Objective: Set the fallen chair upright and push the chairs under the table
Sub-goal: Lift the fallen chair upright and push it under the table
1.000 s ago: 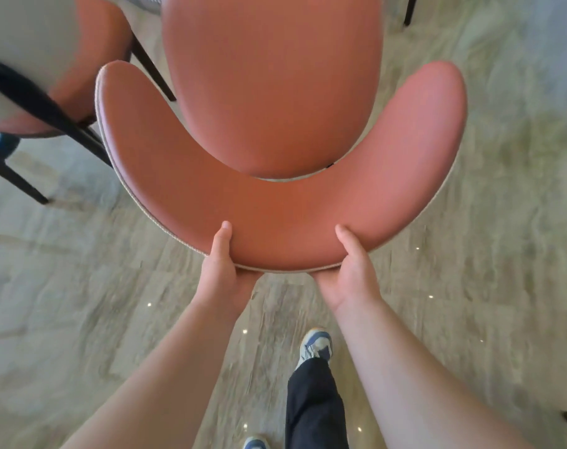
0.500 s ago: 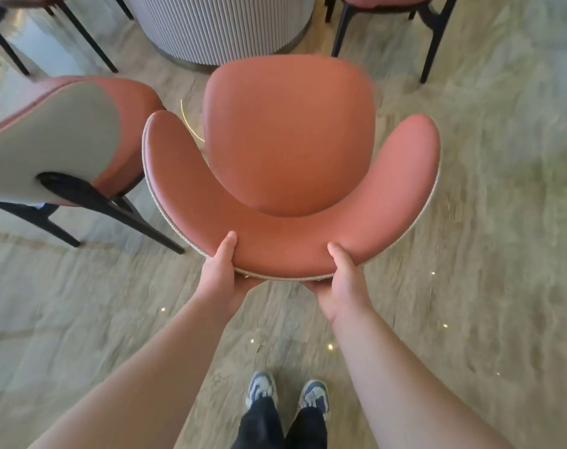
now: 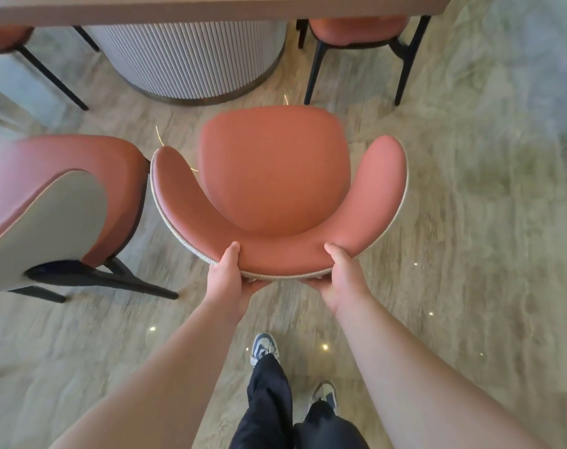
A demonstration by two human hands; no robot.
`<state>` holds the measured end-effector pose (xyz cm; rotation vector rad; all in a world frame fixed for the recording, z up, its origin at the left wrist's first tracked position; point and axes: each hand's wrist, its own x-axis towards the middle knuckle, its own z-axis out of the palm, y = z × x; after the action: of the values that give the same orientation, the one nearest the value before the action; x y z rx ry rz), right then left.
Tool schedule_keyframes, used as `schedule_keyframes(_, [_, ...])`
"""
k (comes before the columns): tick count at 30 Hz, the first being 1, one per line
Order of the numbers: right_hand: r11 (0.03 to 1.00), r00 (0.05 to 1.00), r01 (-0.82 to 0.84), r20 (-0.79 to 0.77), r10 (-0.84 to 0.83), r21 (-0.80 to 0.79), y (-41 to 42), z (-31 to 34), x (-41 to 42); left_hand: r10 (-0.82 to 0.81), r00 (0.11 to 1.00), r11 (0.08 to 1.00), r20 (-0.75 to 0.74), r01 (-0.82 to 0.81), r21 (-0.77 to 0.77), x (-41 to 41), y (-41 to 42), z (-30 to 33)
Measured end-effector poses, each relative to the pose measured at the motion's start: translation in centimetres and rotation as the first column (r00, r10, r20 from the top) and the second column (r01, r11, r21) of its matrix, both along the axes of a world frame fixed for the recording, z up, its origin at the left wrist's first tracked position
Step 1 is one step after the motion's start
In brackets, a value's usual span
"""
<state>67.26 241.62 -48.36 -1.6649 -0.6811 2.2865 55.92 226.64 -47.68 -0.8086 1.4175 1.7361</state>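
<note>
An upright salmon-coloured chair (image 3: 272,176) with a curved backrest stands in front of me, facing the table (image 3: 210,9). My left hand (image 3: 227,277) grips the top rim of its backrest left of centre, thumb on the inner side. My right hand (image 3: 342,277) holds the same rim right of centre. The table's edge runs along the top of the view, above its ribbed grey round base (image 3: 191,56). A second chair (image 3: 58,202) of the same kind is at the left, its grey back shell and black legs turned toward me.
Two more chairs sit partly under the table, one at top right (image 3: 359,30) and one at top left (image 3: 6,37). The floor (image 3: 470,222) is glossy marbled stone. My feet in blue-white trainers (image 3: 264,348) stand behind the held chair.
The held chair has moved away from me toward the table, and the table's edge and base have come into view. Both hands kept their grip on the backrest, and I stepped forward.
</note>
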Motion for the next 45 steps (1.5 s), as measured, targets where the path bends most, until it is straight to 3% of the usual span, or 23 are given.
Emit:
schedule_keyframes(14, [1.000,0.999,0.002,0.045,-0.001,-0.022,4.2,0.2,-5.9,-0.012,1.000,1.000,0.019,0.013,-0.023,-6.0,3.8,0.3])
schedule_keyframes(28, [0.997,0.997,-0.027,0.069,0.033,-0.076,4.5,1.2,-6.3,-0.009,0.996,1.000,0.083,0.011,-0.021,-6.6,4.2,1.4])
schedule_keyframes(40, [0.998,0.994,-0.056,0.099,0.056,-0.008,4.5,2.0,-6.0,-0.062,0.994,0.997,0.092,0.065,-0.032,-6.7,4.0,2.1])
schedule_keyframes(42, [0.995,0.986,-0.059,0.157,0.046,0.081,4.5,2.3,-5.7,-0.090,0.995,0.991,0.039,0.093,-0.093,-6.9,3.8,2.5])
schedule_keyframes(45, [0.899,0.930,-0.226,0.358,0.085,0.375,4.4,3.5,-4.7,-0.293,0.936,0.881,-0.192,0.187,-0.435,-7.4,2.4,3.2])
